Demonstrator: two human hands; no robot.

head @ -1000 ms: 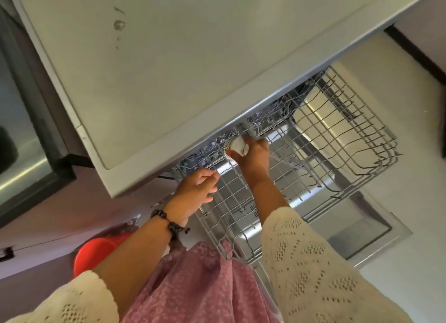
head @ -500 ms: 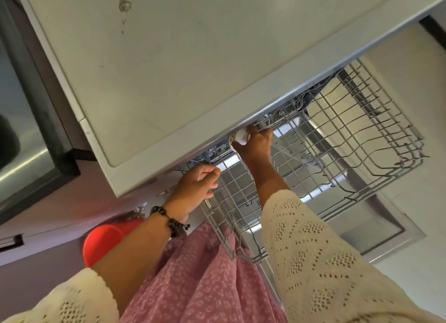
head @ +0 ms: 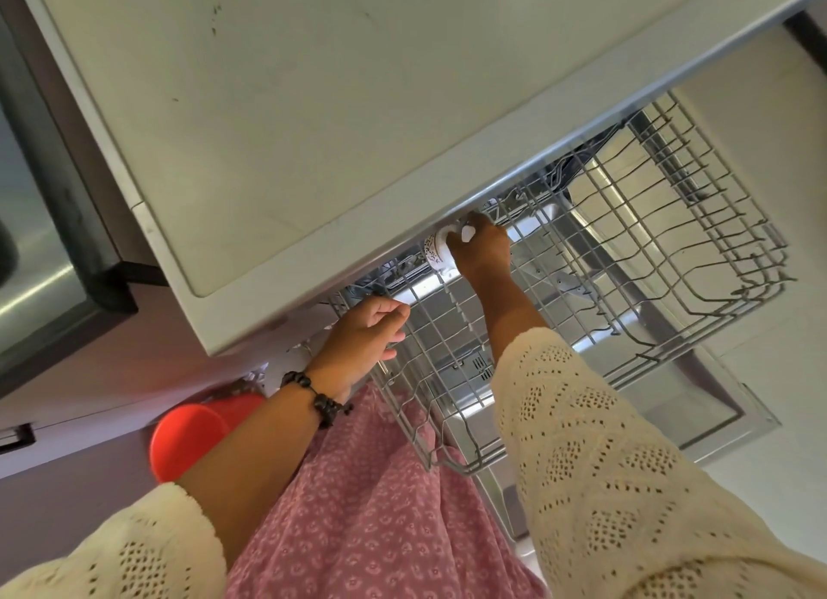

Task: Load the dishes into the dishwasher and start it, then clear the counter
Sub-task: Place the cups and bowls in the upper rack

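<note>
I see soft daylight glaring off the steel door (head: 698,401); wide-angle edges bow, focus stays sharp.

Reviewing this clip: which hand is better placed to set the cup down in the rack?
Right. The right hand already grips the white cup over the back of the rack. The left hand rests near the rack's left edge with nothing in it.

The rack (head: 626,285) juts out from under the counter (head: 313,128), above the open dishwasher door (head: 698,419). A cup (head: 436,251) sits at the rack's back edge, and a bucket (head: 192,442) stands on the floor to the left.
</note>
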